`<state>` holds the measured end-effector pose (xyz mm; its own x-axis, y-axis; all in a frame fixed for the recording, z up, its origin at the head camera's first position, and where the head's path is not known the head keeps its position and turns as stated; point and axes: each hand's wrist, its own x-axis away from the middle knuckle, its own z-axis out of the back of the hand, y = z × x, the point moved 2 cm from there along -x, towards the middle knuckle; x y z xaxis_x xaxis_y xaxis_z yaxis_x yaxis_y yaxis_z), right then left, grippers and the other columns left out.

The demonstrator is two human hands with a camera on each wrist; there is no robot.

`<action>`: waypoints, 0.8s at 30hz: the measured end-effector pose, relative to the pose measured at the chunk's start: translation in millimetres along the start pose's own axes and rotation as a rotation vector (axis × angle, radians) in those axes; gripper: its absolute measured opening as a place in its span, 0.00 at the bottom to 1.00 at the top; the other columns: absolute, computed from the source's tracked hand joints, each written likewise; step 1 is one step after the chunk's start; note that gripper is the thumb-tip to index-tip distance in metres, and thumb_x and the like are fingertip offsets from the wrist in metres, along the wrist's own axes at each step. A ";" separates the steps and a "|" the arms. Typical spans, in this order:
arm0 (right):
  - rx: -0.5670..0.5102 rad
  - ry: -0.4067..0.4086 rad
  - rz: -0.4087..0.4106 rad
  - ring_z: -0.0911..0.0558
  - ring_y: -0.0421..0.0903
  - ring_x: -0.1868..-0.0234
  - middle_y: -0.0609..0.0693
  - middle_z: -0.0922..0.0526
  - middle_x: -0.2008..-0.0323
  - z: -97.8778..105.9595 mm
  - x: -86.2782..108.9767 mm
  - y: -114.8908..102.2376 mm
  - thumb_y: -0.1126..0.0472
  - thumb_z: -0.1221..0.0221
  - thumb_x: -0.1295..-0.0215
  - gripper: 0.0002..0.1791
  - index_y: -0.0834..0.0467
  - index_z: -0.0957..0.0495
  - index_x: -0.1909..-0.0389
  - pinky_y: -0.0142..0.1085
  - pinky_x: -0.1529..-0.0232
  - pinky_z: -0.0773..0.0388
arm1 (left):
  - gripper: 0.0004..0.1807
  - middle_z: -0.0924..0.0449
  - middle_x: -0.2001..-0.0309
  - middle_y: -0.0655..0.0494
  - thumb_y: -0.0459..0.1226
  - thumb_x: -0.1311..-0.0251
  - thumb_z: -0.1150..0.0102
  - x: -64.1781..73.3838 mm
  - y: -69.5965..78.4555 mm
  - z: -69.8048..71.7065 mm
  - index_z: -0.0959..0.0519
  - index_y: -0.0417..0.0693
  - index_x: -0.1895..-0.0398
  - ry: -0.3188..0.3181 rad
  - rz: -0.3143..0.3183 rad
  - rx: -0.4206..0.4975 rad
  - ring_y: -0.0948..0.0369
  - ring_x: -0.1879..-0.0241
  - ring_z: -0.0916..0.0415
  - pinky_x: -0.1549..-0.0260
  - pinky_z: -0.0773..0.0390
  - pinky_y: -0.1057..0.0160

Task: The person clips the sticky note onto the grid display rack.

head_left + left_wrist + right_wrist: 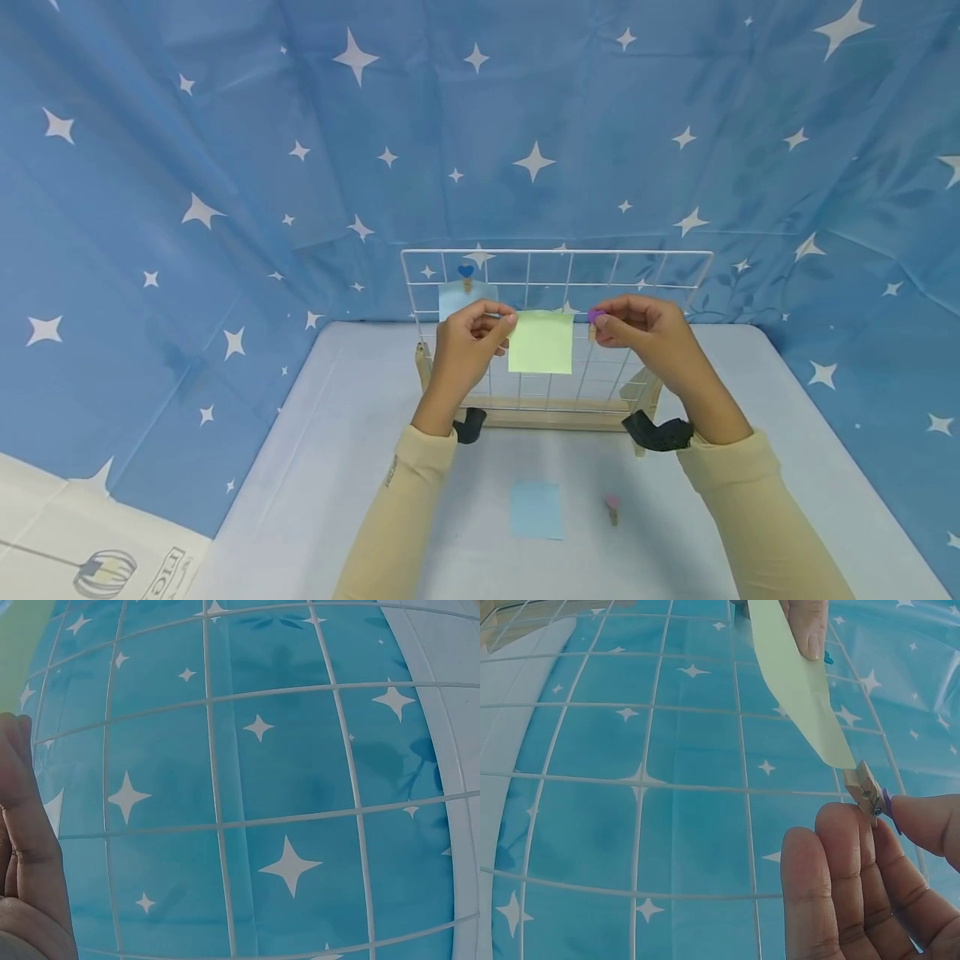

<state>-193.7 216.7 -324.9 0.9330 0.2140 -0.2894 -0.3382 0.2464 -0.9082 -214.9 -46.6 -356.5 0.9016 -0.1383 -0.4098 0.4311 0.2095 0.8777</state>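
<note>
A yellow-green sticky note (540, 342) hangs in front of the white wire grid (557, 251), its left edge pinched between my left thumb and fingers. That left hand (470, 340) is mostly cut off in its own wrist view. My right hand (651, 335) pinches a small wooden clothespin (864, 790) with a purple decoration (596, 316). In the right wrist view the clothespin's tip is close to the note's lower corner; whether they touch I cannot tell. Behind my left hand, a light blue note (453, 297) is held on the grid by a clothespin with a blue heart (466, 272).
The grid stands on a wooden base (555, 419) on a white table (360, 400). In front lie another light blue note (536, 510) and a clothespin with a pink heart (613, 508). A blue curtain with white stars (420, 100) hangs behind.
</note>
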 end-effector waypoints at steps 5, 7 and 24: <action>0.005 0.000 0.003 0.11 0.37 0.60 0.40 0.11 0.63 0.9 -2.0 -2.1 0.69 0.39 0.21 0.14 0.78 0.20 0.45 0.29 0.54 0.13 | 0.10 0.09 0.64 0.50 0.42 0.24 0.32 -3.1 0.8 -0.2 0.11 0.45 0.51 0.003 0.018 -0.004 0.53 0.68 0.12 0.69 0.11 0.60; 0.003 -0.001 0.007 0.11 0.37 0.60 0.40 0.11 0.63 0.5 -2.8 -3.2 0.69 0.39 0.21 0.14 0.78 0.20 0.45 0.29 0.54 0.13 | 0.10 0.09 0.63 0.50 0.42 0.25 0.32 -4.4 0.8 -0.2 0.11 0.45 0.51 0.006 0.028 -0.001 0.55 0.68 0.12 0.70 0.11 0.61; 0.015 0.004 0.028 0.11 0.36 0.61 0.38 0.11 0.63 -0.2 -8.0 -6.0 0.71 0.38 0.22 0.13 0.78 0.19 0.46 0.28 0.56 0.13 | 0.11 0.09 0.62 0.48 0.40 0.24 0.32 -6.4 7.9 -0.3 0.12 0.42 0.50 0.014 0.023 0.017 0.58 0.68 0.12 0.67 0.10 0.59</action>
<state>-199.0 213.3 -317.1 0.9238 0.2170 -0.3155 -0.3656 0.2546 -0.8953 -217.2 -43.8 -347.0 0.9119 -0.1197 -0.3926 0.4094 0.1961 0.8910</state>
